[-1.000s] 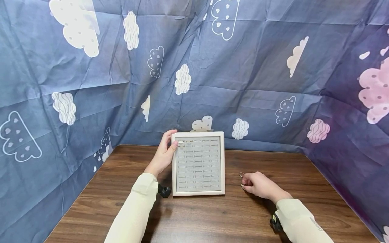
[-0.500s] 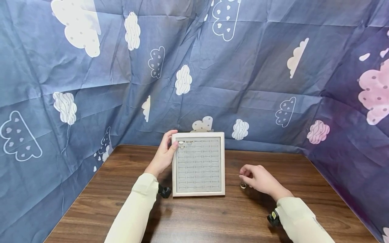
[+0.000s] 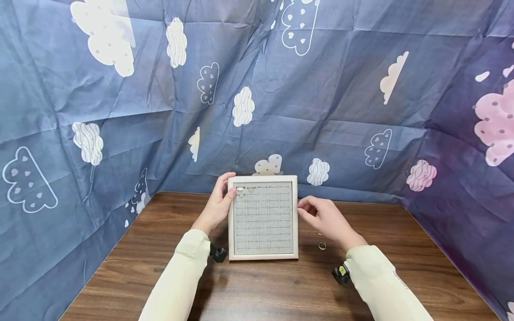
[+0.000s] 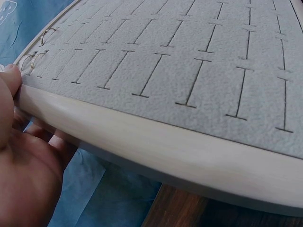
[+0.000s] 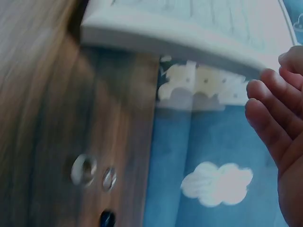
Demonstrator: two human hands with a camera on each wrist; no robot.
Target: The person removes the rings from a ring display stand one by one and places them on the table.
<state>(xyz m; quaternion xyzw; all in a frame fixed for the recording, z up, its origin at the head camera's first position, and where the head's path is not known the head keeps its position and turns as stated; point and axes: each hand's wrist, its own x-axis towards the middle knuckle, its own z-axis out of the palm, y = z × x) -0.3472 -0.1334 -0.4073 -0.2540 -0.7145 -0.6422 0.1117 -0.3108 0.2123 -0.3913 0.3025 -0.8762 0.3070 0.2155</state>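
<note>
A white-framed ring display board [image 3: 263, 223] with grey slotted padding stands propped up on the table. My left hand [image 3: 217, 206] grips its upper left edge, thumb in front and fingers behind. Three rings sit in its top left slots; one ring [image 3: 250, 189] is in the top row, and another ring [image 4: 48, 36] shows in the left wrist view. My right hand [image 3: 323, 218] is at the board's right edge, fingers bent and thumb close to them; I cannot tell whether a ring is between them. On the table below it lie a ring [image 3: 322, 246] and a second ring [image 5: 109, 178].
The brown wooden table [image 3: 257, 290] carries the board. A blue cloth with cloud prints [image 3: 281, 89] hangs behind and at both sides. A small dark object [image 5: 107, 218] appears near the loose rings in the right wrist view.
My right hand has moved up and left from beside the loose rings to the board's right edge, uncovering rings on the table. My left hand keeps its grip on the board.
</note>
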